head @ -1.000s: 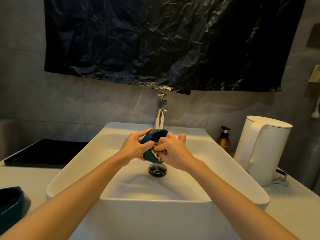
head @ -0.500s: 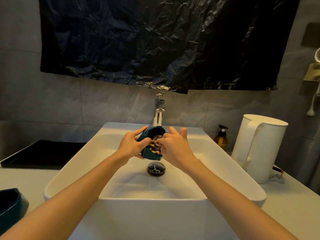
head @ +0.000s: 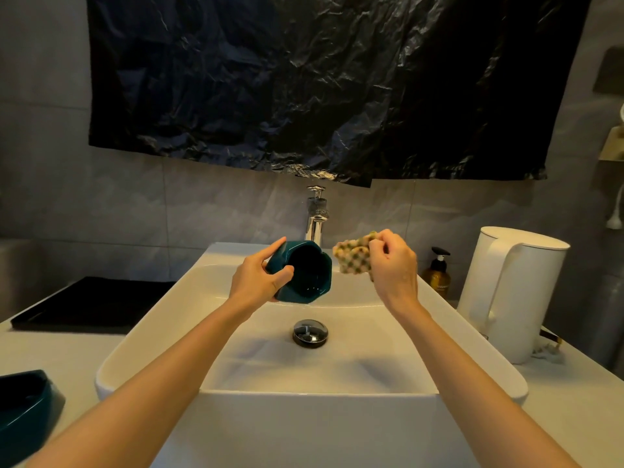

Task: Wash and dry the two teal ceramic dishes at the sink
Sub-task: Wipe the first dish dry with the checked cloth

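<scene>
A white rectangular basin (head: 145,346) sits on a pale bench (head: 57,346), and everything else is placed around it. Nearest, at the lower left of the basin, the second teal dish (head: 23,410) rests on the bench, cut off by the frame edge. Inside the basin the chrome drain plug (head: 310,333) lies at the middle of the floor. Left of the basin, further back, a black tray (head: 91,304) lies flat on the bench. Right of the basin stands a white electric kettle (head: 513,292), with an amber pump bottle (head: 437,275) between kettle and basin.

Above the basin, the left hand (head: 256,280) holds a teal dish (head: 304,271) tipped on its side, its opening facing the camera; the thumb presses the near wall and the fingers (head: 275,248) curl over the far rim, closed around it. Just right of the dish and clear of it, the right hand (head: 393,261) pinches a checked sponge (head: 354,258) between thumb and bent fingers (head: 381,239), the sponge's free part sticking out towards the dish.

Behind the basin rises the chrome tap (head: 315,219). The wall is grey tile (head: 84,204), and a crinkled black plastic sheet (head: 304,82) hangs across it above the tap.
</scene>
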